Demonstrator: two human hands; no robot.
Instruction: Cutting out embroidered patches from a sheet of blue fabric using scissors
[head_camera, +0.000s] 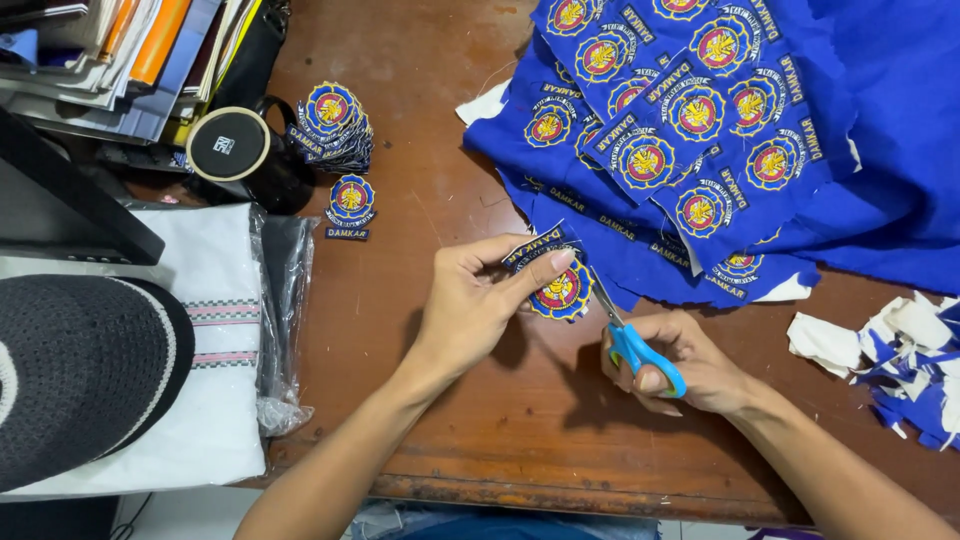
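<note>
Down at six o'clock, two bare forearms come up from the near edge of the brown wooden counter (420, 150), closest to the lens. The left hand (470, 305) sits just left of centre, its grip pinched on a small embroidered patch (560, 290), blue-edged with a red and yellow emblem, thumb on top and fingers curled beneath. The right hand (690, 365) is at about four o'clock from centre, its grip clenched through the light blue handles of a pair of scissors (640, 350); the blades angle up toward eleven o'clock and meet the patch's right edge. How far the blades are parted I cannot tell.

At one o'clock lies a heap of blue cloth (880, 150) stitched with rows of the same emblems, its near edge just beyond the held patch. Far over at three o'clock, a scatter of white and blue offcuts (900, 360) lies well apart from the hands. At eleven o'clock, a stack of finished patches (335, 125) leans beside a black mug (245, 155), with one loose patch (350, 200) just below. At nine o'clock a dark knitted cap (80, 370) rests on folded white cloth in clear plastic (225, 400). Books and folders (130, 50) fill the ten o'clock corner.
</note>
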